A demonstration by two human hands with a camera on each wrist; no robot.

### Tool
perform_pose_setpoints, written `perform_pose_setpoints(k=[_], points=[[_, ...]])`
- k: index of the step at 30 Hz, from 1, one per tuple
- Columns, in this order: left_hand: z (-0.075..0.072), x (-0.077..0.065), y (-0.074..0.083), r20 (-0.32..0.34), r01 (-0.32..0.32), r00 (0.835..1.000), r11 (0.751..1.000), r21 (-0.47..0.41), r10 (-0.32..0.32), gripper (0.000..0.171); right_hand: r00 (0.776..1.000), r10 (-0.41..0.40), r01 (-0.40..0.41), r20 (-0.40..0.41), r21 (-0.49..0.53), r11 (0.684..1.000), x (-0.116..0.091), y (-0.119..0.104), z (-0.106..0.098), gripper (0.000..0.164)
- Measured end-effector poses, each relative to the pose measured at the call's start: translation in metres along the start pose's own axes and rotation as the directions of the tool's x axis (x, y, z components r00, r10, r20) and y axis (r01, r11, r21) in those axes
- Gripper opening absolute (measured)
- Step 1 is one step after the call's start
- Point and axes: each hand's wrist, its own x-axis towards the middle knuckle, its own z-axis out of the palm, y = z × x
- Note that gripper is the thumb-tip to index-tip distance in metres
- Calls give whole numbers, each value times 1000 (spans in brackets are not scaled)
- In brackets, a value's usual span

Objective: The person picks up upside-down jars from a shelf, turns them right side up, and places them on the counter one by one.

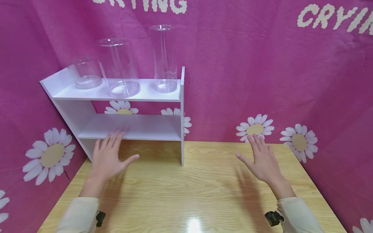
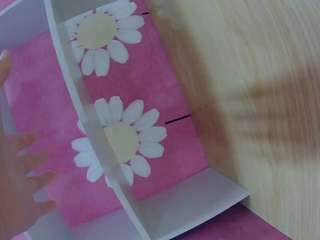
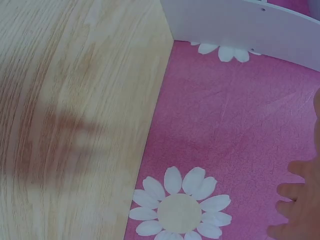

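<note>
My left hand (image 1: 106, 160) hovers over the table in front of the white shelf, fingers spread and thumb out, holding nothing. On the right, my right hand (image 1: 263, 161) is likewise raised above the tabletop with fingers extended and nothing in it. The white two-tier shelf (image 1: 131, 124) stands at the back left. On its top board are three clear cylindrical containers: a short one (image 1: 87, 72), a wide taller one (image 1: 120, 69) and a tall narrow one (image 1: 165, 61). In the left wrist view, the left hand (image 2: 20, 185) shows at the left edge; the right hand (image 3: 300, 200) is partly cut off in the right wrist view.
The wooden table (image 1: 189, 187) spans the front and right. A pink cloth (image 1: 233, 71) with daisies and lettering hangs behind and along both sides. The shelf's side panel (image 1: 182, 116) rises beside the tall container.
</note>
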Motion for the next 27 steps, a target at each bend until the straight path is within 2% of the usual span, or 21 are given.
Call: perform_pose_setpoints(k=[4,9,14,19,23,25,27], points=[[2,-1,-4,-23,3,1000,1000,-18,-4,97,1000,-9,9,-9,11,1000,0,-2,0,84],[3,-2,-10,-83,23,996,997,-71,-29,91,1000,-14,15,-7,34,999,1,-4,0,82],[1,-4,-16,-162,66,983,990,-127,-86,85,1000,-27,28,-10,38,999,6,-8,1,81],[-4,1,-23,-203,133,965,975,-178,-169,81,999,-42,43,-19,51,998,13,-11,2,79],[-7,6,-31,-201,212,944,947,-240,-262,78,996,-73,76,-41,67,995,20,-14,5,76],[-9,8,-37,-187,257,929,921,-293,-319,76,994,-95,99,-50,81,992,24,-18,7,73],[-11,9,-44,-154,303,914,884,-356,-375,73,993,-109,113,-47,95,989,28,-24,11,72]])
